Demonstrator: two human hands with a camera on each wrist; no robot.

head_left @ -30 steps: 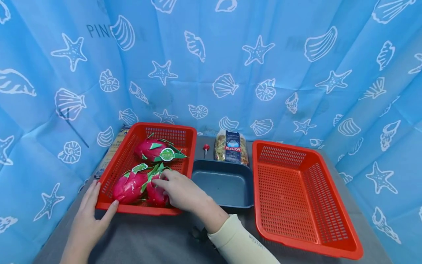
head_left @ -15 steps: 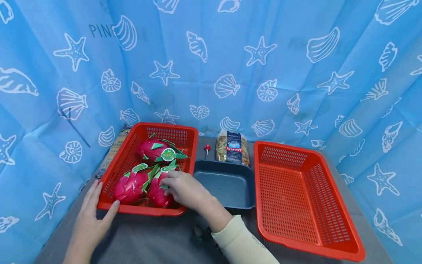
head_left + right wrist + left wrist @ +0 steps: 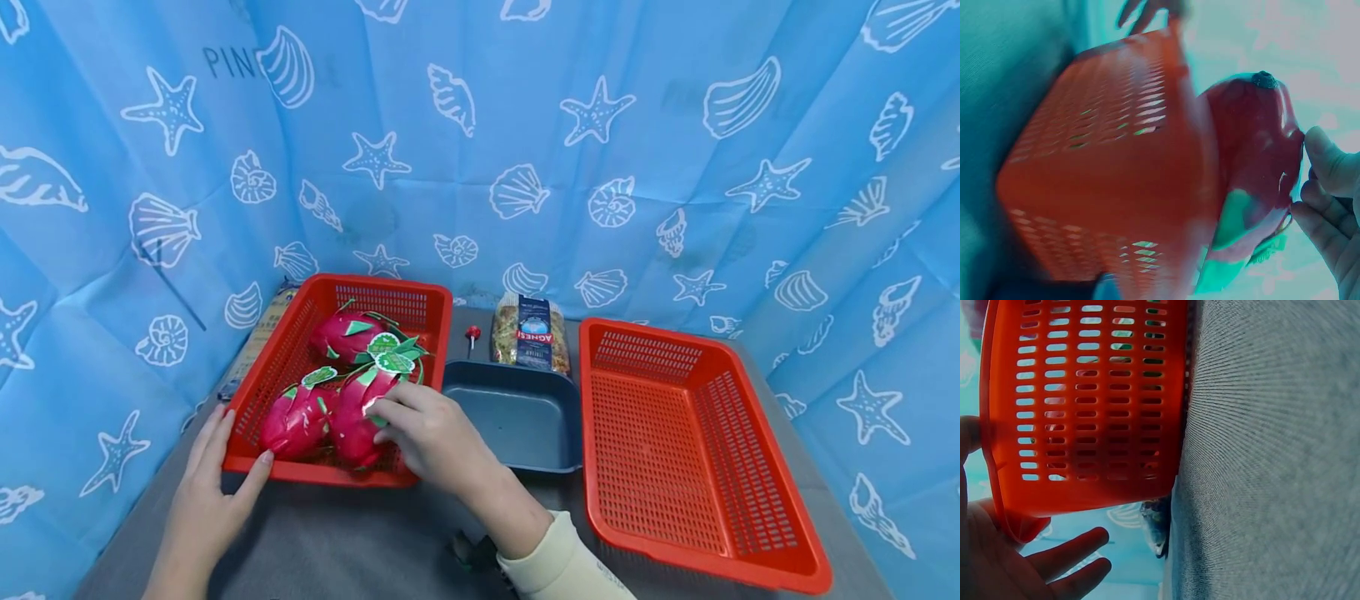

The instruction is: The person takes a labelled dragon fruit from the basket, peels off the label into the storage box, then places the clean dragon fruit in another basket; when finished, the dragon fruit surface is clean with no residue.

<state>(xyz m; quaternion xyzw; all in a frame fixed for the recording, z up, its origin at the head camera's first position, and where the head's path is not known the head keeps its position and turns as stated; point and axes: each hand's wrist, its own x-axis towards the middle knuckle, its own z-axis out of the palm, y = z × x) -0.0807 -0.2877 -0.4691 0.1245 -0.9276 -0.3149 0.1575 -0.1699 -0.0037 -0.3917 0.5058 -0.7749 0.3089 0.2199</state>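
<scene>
My right hand (image 3: pixel 438 433) pinches the right-hand near dragon fruit (image 3: pixel 356 421) by its skin. In the right wrist view this dragon fruit (image 3: pixel 1250 150) shows above the red basket's rim, thumb and fingertips at its side. A second dragon fruit (image 3: pixel 295 423) lies to its left in the left red basket (image 3: pixel 322 477). Behind them is a third dragon fruit (image 3: pixel 343 335), partly covered by green leaf tips and round stickers. My left hand (image 3: pixel 206 492) rests on that basket's near left corner, fingers extended. The left wrist view shows its fingers (image 3: pixel 1069 553) spread beside the corner.
A dark blue-grey rectangular pan (image 3: pixel 517 421) stands right of the left basket. Behind it are a red lollipop (image 3: pixel 472 332) and an AGNESI pasta bag (image 3: pixel 531 333). A second red basket (image 3: pixel 652 450) holds nothing. A yellowish packet (image 3: pixel 258 342) lies left, partly hidden.
My right hand has shifted its hold on the near right dragon fruit, which has risen and tilted, its leaves now overlapping the rear fruit's. The left hand stays at the basket corner.
</scene>
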